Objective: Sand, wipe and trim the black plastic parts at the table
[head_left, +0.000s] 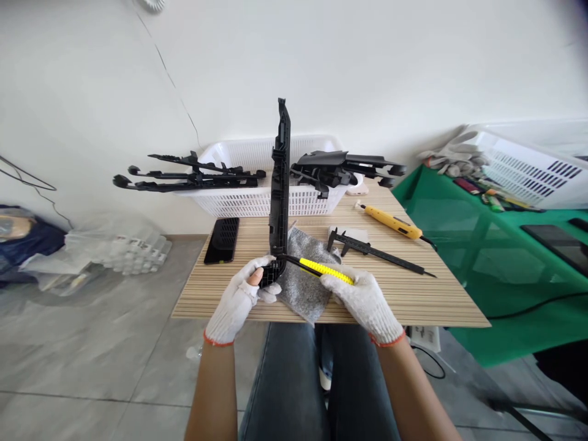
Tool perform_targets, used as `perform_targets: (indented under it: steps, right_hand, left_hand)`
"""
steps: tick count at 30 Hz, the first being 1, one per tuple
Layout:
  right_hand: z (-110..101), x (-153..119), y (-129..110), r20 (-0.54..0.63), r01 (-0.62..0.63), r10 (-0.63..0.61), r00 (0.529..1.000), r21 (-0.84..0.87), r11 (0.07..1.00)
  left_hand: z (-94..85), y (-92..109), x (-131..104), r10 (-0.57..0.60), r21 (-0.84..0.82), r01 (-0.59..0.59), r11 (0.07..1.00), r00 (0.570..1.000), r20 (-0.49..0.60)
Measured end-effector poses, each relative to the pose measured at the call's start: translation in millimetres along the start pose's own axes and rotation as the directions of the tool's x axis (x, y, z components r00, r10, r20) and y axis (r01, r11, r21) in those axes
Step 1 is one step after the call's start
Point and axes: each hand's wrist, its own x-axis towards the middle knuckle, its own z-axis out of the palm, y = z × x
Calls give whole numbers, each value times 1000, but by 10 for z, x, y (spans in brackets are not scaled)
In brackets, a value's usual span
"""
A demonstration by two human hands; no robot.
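Observation:
My left hand, in a white knit glove with a bare thumb tip, is closed round the lower end of a long black plastic trim piece. The piece stands upright, its ribbed side facing me. In my gloved right hand is a slim yellow-and-black tool with a ribbed yellow grip, resembling tweezers. Its dark tip meets the trim piece near the lower bend, just above my left fingers; the exact contact is too small to make out. Beneath both hands lies a grey speckled cloth.
Behind the hands, a white plastic basket bears several black trim pieces jutting past both sides. A phone lies left; a caliper and yellow corded tool lie right. A green-covered table stands beside the wooden tabletop.

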Motion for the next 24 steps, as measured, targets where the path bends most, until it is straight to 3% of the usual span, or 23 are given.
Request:
perform_targets:
  steps: [4, 24]
  right_hand:
    - [5, -9, -1, 54, 16, -16, 998, 1, 1000]
    - [-3, -28, 6, 113, 49, -44, 993, -44, 998]
  left_hand:
    - [1, 16, -10, 11, 22, -11, 1000, 1000, 16]
    - [26, 76, -60, 14, 217, -33, 976, 996, 91]
